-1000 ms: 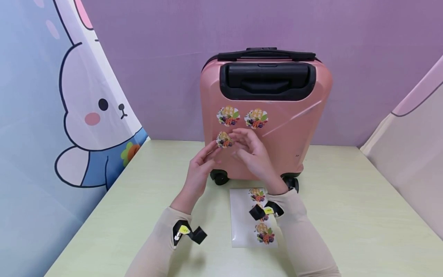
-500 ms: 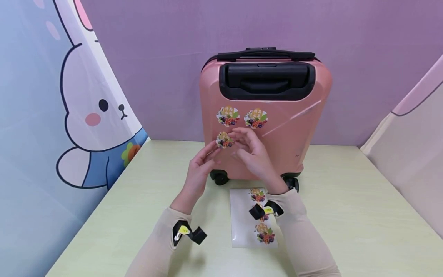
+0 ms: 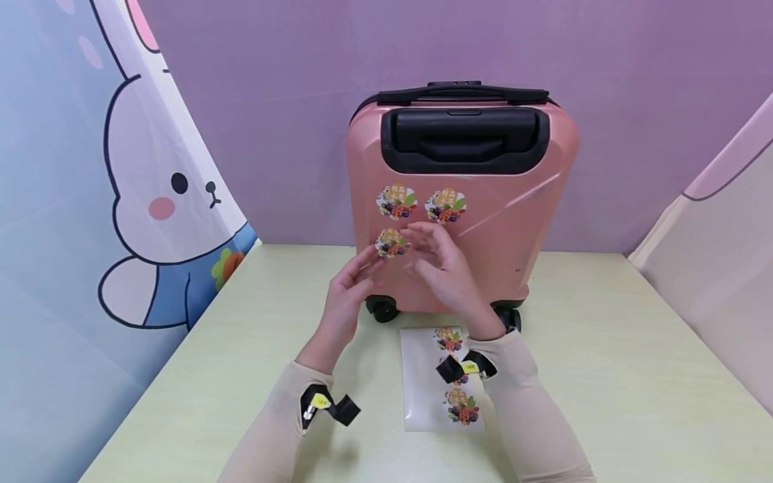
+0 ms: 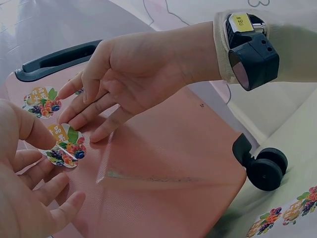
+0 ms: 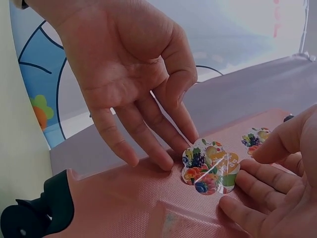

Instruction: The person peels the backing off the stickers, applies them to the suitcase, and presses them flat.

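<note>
A round fruit sticker (image 3: 391,243) lies at the pink suitcase's (image 3: 495,261) front face, below two similar stickers. My left hand (image 3: 345,295) is at its left edge, fingers extended and fingertips right at the rim. From the other side my right hand (image 3: 443,268) reaches in, its fingertips close to the sticker's right edge. In the right wrist view the sticker (image 5: 210,168) shows almost whole between the left hand (image 5: 133,74) and the right hand (image 5: 277,193). The left wrist view shows the left thumb overlapping the sticker (image 4: 68,146).
On the pale table (image 3: 604,349), a white sticker sheet (image 3: 419,396) with several fruit stickers lies in front of the suitcase, partly under the right forearm. The upper stickers are a left one (image 3: 396,201) and a right one (image 3: 445,205). Black wheels (image 3: 383,309) support the suitcase.
Both hands and the sticker hold nearly the same place throughout. The whole head view has shifted very slightly.
</note>
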The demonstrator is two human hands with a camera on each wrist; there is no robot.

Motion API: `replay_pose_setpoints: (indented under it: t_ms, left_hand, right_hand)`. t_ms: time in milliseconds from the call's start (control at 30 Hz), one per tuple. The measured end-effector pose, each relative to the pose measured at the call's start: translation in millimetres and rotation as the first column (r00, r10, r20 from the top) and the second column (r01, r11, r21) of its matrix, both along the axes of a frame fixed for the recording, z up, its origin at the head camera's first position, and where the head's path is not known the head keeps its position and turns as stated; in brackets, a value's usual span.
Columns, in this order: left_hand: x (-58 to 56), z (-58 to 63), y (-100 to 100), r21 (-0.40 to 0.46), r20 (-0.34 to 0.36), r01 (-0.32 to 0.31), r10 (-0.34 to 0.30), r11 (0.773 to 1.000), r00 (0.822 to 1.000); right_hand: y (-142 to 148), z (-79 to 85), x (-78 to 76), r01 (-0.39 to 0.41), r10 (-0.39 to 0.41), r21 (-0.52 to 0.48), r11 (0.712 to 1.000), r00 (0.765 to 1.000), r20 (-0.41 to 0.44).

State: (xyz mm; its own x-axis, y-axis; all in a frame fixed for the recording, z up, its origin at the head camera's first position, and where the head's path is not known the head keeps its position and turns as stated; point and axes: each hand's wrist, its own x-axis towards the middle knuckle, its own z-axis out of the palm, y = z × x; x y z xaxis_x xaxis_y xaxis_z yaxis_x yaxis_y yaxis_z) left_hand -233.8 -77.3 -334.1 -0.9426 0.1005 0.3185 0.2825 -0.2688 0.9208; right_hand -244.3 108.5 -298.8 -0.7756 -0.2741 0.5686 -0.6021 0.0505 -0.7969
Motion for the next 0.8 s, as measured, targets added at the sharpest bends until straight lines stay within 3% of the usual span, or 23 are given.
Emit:
replay_pose_setpoints:
  t_ms: [800]
  left_hand:
    - [-1.0, -1.0, -0.1, -0.010, 0.004, -0.004, 0.004, 1.000, 1.000]
  right_hand:
    - [0.4, -4.0, 3.1, 0.044, -0.050, -0.066, 0.997, 0.994, -0.101]
